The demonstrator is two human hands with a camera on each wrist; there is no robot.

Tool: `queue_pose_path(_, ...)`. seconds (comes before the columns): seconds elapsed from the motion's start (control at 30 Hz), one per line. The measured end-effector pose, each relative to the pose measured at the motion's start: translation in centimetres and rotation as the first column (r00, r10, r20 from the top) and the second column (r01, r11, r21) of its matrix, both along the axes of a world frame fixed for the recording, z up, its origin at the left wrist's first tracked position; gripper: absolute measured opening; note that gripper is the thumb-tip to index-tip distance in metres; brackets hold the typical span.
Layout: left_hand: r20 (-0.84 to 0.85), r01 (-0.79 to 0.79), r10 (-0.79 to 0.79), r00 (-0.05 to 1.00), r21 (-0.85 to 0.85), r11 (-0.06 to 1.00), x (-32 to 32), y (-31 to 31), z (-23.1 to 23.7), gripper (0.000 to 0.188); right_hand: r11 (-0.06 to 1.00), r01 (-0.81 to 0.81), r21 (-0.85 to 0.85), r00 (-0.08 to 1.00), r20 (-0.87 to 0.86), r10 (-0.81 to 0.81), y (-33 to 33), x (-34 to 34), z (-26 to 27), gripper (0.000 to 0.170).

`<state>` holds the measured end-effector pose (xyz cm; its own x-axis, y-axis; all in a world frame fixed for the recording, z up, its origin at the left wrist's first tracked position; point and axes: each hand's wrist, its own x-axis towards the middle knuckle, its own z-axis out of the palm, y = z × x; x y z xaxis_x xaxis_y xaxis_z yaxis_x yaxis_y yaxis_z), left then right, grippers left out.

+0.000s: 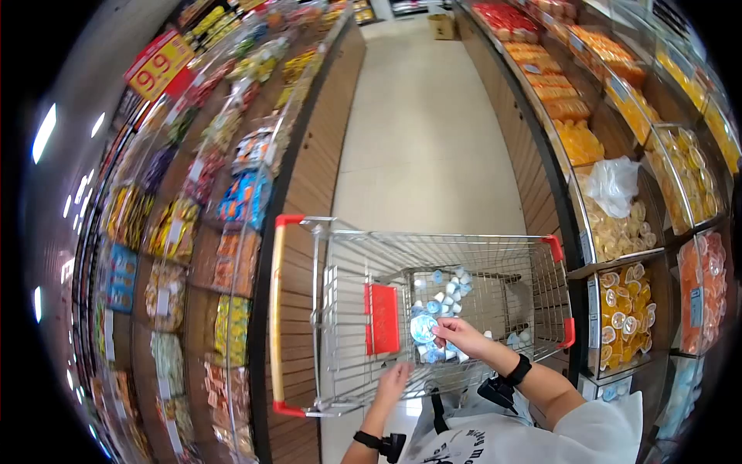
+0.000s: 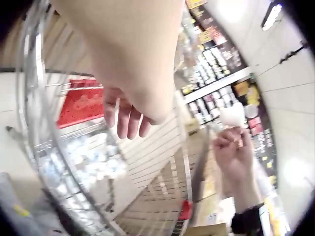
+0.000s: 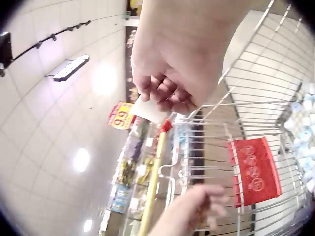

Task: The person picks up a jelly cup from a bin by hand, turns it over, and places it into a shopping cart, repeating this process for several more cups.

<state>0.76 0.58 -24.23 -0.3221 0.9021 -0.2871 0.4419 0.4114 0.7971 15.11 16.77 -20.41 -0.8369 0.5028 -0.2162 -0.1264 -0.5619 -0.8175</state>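
Note:
Over the shopping cart (image 1: pixel 456 247), my right hand (image 1: pixel 462 338) pinches a small jelly cup (image 1: pixel 423 329) with a round blue-and-white lid. Its whitish side (image 3: pixel 148 111) shows past the curled fingers in the right wrist view. My left hand (image 1: pixel 396 380) hovers near the cart's near side, its fingers loosely bent and holding nothing. In the left wrist view those fingers (image 2: pixel 133 123) hang down above the wire basket. Several similar blue-and-white cups (image 1: pixel 450 292) lie loose in the cart, below the hands.
A red panel (image 1: pixel 381 319) is fixed inside the cart, and its yellow handle (image 1: pixel 277 309) runs along the left. Shelves of packaged snacks (image 1: pixel 174 224) line the left. Bins of orange and yellow jelly cups (image 1: pixel 624 317) stand right. A tiled aisle (image 1: pixel 417 131) leads to a cardboard box (image 1: pixel 442 27).

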Motion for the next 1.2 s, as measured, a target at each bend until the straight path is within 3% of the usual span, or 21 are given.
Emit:
queue_pose_path(0.1,0.205,-0.133,0.106,0.973,0.123,0.983,-1.4,0.7,8.9,0.021,0.992,-0.055,0.113,0.998,-0.006,0.056,-3.2,-0.9,5.4,0.022)
queue_pose_path(0.2,0.422,-0.119,-0.018,0.907,0.295,0.948,-2.2,-1.3,15.9,0.020,0.969,-0.104,0.223,0.994,0.037,0.098,-6.0,-2.1,9.9,0.022)
queue_pose_path(0.27,0.350,-0.054,-0.067,0.934,0.325,0.944,-2.2,-3.1,19.1,0.020,0.908,-0.212,0.362,0.972,-0.020,0.234,-7.3,-2.9,11.6,0.024)
queue_pose_path(0.33,0.184,0.015,-0.093,0.979,0.384,0.923,-2.7,-4.9,20.2,0.024,0.833,-0.262,0.487,0.952,-0.011,0.306,-8.5,-3.7,13.8,0.029)
queue_pose_path(0.43,0.319,-0.167,0.014,0.948,0.459,0.873,-2.6,-7.6,23.1,0.025,0.698,-0.077,0.712,0.979,-0.078,0.187,-10.7,-6.0,17.9,0.029)
queue_pose_path(0.57,0.434,-0.342,0.052,0.900,0.627,0.700,-2.2,-10.7,25.2,0.023,0.680,-0.089,0.728,0.962,-0.114,0.248,-13.9,-8.2,22.9,0.028)
queue_pose_path(0.67,0.447,-0.363,0.002,0.895,0.724,0.587,-1.9,-12.8,26.4,0.024,0.650,-0.108,0.753,0.895,-0.211,0.394,-15.5,-9.4,24.7,0.027)
queue_pose_path(0.77,0.418,-0.368,0.029,0.908,0.763,0.530,-2.0,-14.7,27.2,0.025,0.622,-0.212,0.754,0.854,-0.167,0.493,-17.0,-9.9,26.1,0.029)
queue_pose_path(0.87,0.387,-0.347,0.044,0.921,0.766,0.540,-3.1,-16.0,27.6,0.026,0.664,-0.158,0.731,0.899,-0.172,0.403,-19.0,-10.1,26.1,0.027)
queue_pose_path(1.0,0.308,-0.224,-0.025,0.951,0.743,0.631,-5.0,-16.8,29.8,0.024,0.631,0.248,0.735,0.940,-0.340,0.027,-22.2,-10.0,25.4,0.024)
queue_pose_path(1.1,0.165,-0.023,-0.148,0.975,0.738,0.674,-6.1,-16.4,31.6,0.024,0.242,0.512,0.824,0.858,-0.473,-0.203,-23.8,-9.3,24.8,0.024)
queue_pose_path(1.2,-0.026,0.245,-0.322,0.946,0.705,0.665,-7.5,-16.0,32.8,0.026,0.277,0.701,0.657,0.712,-0.634,-0.301,-25.7,-10.0,24.0,0.023)
